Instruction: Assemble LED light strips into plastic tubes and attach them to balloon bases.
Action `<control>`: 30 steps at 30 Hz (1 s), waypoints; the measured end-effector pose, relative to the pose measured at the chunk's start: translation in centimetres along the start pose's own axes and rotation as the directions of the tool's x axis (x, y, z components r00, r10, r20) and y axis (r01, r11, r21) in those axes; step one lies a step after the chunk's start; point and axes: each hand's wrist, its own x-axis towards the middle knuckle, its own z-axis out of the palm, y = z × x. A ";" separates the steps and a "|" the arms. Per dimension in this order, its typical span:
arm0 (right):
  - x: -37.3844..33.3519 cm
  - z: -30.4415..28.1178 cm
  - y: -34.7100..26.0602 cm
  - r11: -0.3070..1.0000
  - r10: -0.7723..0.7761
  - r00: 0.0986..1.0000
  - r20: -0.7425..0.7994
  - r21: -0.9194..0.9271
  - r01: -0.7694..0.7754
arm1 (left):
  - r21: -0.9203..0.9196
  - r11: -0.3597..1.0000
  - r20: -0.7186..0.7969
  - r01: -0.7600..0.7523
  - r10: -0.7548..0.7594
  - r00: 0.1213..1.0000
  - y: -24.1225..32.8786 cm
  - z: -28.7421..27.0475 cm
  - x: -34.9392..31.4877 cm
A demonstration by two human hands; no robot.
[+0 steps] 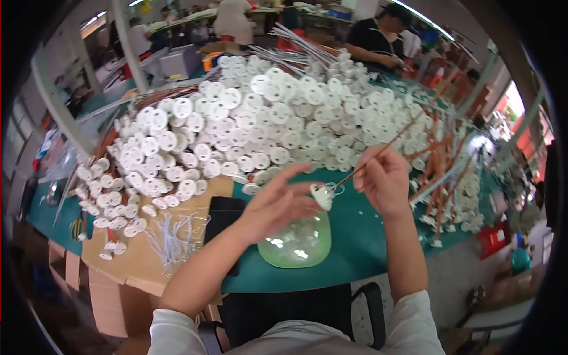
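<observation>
My right hand (pixel 384 178) is closed in a pinch on a thin brown cable (pixel 362 168), which slants up to the right past my fingers. Near the cable's lower end is a white round plastic piece (pixel 323 196) with a ridged side, and a pale wire loops beside it. My left hand (pixel 280 206) has its fingers stretched apart, with the fingertips right at the white piece; whether they touch it I cannot tell. Below both hands stands a translucent green bowl (pixel 294 255) with small clear contents that I cannot make out.
A big heap of white round pieces on cables (pixel 278 112) covers the back of the green table (pixel 361 248). Bundled brown cables (pixel 444 154) lie at right. Pale wires (pixel 177 239) lie on cardboard (pixel 127 260) at left, beside a black flat object (pixel 223 222). A co-worker (pixel 378 38) sits opposite.
</observation>
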 end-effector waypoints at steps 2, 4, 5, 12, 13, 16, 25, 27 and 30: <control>0.4 1.0 3.2 0.994 -0.041 0.998 0.051 0.107 0.035 | -0.199 0.970 0.143 0.137 -0.110 0.984 0.5 0.8 -0.4; 0.4 1.5 4.9 0.978 -0.073 0.994 0.082 0.200 0.055 | -0.185 0.977 0.141 0.110 -0.085 0.986 0.8 0.2 -0.8; 0.3 1.5 5.4 0.966 -0.047 0.992 0.116 0.260 0.015 | -0.183 0.978 0.160 0.102 -0.073 0.984 1.0 -0.2 -1.1; -1.6 3.1 7.0 0.994 0.102 0.930 -0.353 0.012 -0.104 | 0.913 0.217 0.253 -0.346 0.364 0.896 1.7 -0.2 -0.7; -2.1 3.5 7.4 0.962 -0.205 0.944 -0.259 -0.231 0.145 | 0.900 -0.016 0.391 -0.435 0.471 0.791 1.2 -0.2 -0.4; -2.2 3.9 6.5 0.614 -0.560 0.812 0.163 -0.577 0.539 | 0.889 -0.107 0.436 -0.446 0.499 0.749 -0.3 -1.1 -0.4; -2.8 4.2 6.3 0.284 -0.627 0.699 0.345 -0.734 0.617 | 0.851 -0.228 0.512 -0.472 0.554 0.656 -0.4 -1.2 -0.6; -2.8 4.4 6.1 0.281 -0.636 0.696 0.333 -0.740 0.611 | 0.840 -0.245 0.535 -0.484 0.520 0.666 0.1 -0.8 -0.6; -2.9 4.4 6.0 0.284 -0.647 0.693 0.318 -0.742 0.607 | 0.854 -0.229 0.515 -0.466 0.495 0.700 0.3 -0.5 -0.9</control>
